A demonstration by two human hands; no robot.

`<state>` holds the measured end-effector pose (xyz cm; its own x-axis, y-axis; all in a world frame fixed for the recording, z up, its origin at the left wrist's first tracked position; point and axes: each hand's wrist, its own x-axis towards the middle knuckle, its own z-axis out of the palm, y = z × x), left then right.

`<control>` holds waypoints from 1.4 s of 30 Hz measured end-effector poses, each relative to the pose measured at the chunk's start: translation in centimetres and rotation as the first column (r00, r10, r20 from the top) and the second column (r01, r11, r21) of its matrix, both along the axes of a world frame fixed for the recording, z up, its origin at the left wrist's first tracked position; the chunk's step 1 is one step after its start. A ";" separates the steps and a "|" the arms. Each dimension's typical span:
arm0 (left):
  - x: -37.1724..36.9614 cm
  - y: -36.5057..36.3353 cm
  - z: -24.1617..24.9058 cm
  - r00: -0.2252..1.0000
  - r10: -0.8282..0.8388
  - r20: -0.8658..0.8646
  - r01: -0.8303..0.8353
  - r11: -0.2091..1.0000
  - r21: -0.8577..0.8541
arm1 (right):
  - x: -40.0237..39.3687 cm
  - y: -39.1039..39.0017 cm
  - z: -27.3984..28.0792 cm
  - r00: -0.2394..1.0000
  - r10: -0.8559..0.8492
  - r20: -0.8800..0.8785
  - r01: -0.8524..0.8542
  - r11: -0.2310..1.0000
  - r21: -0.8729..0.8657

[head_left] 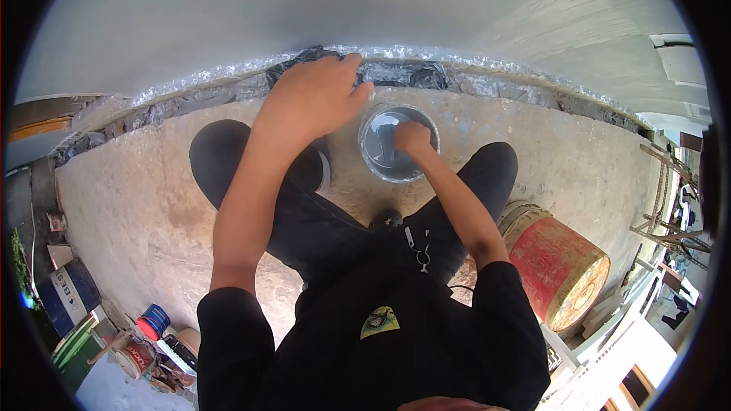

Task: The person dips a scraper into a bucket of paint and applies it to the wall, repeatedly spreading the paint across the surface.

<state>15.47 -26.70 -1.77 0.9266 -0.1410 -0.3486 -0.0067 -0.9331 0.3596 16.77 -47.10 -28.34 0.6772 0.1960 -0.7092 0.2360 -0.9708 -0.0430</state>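
My right hand (412, 138) is closed inside a round bucket (367, 161) of grey liquid (381, 128). Whatever its fingers may hold is hidden from this angle. The bucket stands on the concrete floor between my knees, close to the wall foot. To its left, my left hand (316, 95) is raised, back upward, with the thumb apart from the fingers and nothing visible in it. Behind that hand, crumpled black plastic (293, 66) lies in the gap along the base of the wall.
A smooth grey wall (365, 0) rises in front, its lower edge rough and whitish. A red bucket (544, 259) lies tipped at my right. Metal racks (662, 175) stand farther right. At the left are a blue drum (68, 297) and several containers.
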 end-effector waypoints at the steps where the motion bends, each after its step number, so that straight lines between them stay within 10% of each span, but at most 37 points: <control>1: -0.1 0.3 -0.2 0.998 0.004 0.064 -0.004 1.000 0.003 | -0.2 -0.1 -0.3 1.000 -0.015 -0.008 0.015 1.000 0.005; 10: 0.3 2.2 -0.2 0.979 0.086 0.186 -0.077 0.996 -0.051 | -1.5 -3.8 5.3 0.992 -0.111 0.052 0.106 0.990 0.091; 12: 0.6 3.3 0.2 0.982 0.123 0.143 -0.119 0.992 -0.031 | -1.8 -7.2 6.8 0.974 -0.225 0.034 0.200 0.918 0.342; 17: 1.3 4.2 1.5 0.973 0.211 0.092 -0.215 0.976 0.036 | -1.9 -10.5 12.1 0.648 -0.652 -0.394 0.733 0.391 0.557; 21: 1.8 3.0 1.8 0.988 0.147 0.052 -0.146 0.989 -0.027 | -0.5 -11.8 10.7 0.405 -0.698 -0.591 0.775 -0.081 0.627; 30: 1.9 0.6 0.8 1.000 0.006 0.015 -0.004 0.990 -0.140 | 14.9 -19.5 19.0 0.402 -0.853 -0.334 0.173 -0.287 0.942; 33: 1.9 -0.4 1.1 0.999 -0.030 -0.025 0.026 0.988 -0.152 | 19.4 -20.7 18.1 0.408 -0.892 -0.192 0.097 -0.167 0.981; 38: 1.5 -0.7 0.6 0.997 -0.072 0.001 0.071 0.989 -0.126 | 18.3 -19.3 8.8 0.267 -0.872 -0.409 0.228 -0.356 0.906; 42: 1.4 -0.6 0.2 0.997 -0.072 -0.028 0.069 0.991 -0.112 | 17.7 -20.3 3.3 0.172 -0.940 -0.295 0.434 -0.196 0.879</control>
<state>16.84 -27.34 -1.53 0.9014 -0.2452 -0.3568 -0.0577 -0.8849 0.4622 34.44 -67.43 -25.06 0.8288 -0.4769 -0.2926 -0.3426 -0.0191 -0.9393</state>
